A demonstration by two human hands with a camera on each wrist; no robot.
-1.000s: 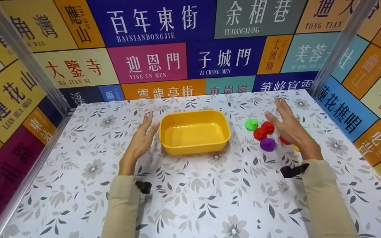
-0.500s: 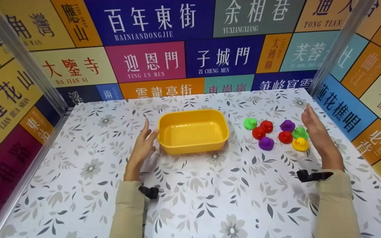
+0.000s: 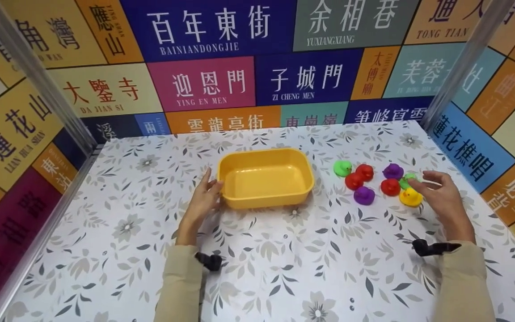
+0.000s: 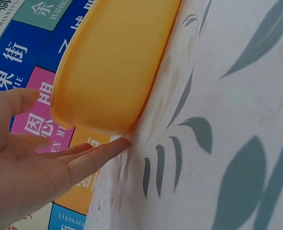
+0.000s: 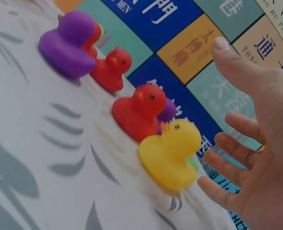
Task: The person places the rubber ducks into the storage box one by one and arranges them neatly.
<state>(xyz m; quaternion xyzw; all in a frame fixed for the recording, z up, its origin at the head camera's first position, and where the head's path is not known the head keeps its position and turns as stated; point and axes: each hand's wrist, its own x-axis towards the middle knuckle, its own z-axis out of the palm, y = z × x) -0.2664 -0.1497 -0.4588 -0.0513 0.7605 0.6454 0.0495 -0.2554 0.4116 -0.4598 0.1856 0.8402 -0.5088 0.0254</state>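
Resting now against the yellow tub's (image 3: 265, 177) left end mid-counter (image 3: 284, 268), the left hand (image 3: 202, 203) keeps fingers straight; the right hand (image 3: 441, 197) has dropped beside the yellow duck (image 3: 410, 197), fingers spread, holding nothing.

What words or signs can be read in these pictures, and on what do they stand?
On the back wall panels, one a line:
"BAINIANDONGJIE" on blue
"YUXIANGXIANG" on grey-green
"TONG TIAN" on tan, cut off
"DA JIAN SI" on cream
"YING EN MEN" on pink
"ZI CHENG MEN" on dark blue
On the left wall: "LIAN HUA SHAN"
Each panel also carries Chinese characters; the lowest row is cut off.
The tub and ducks bear no text.
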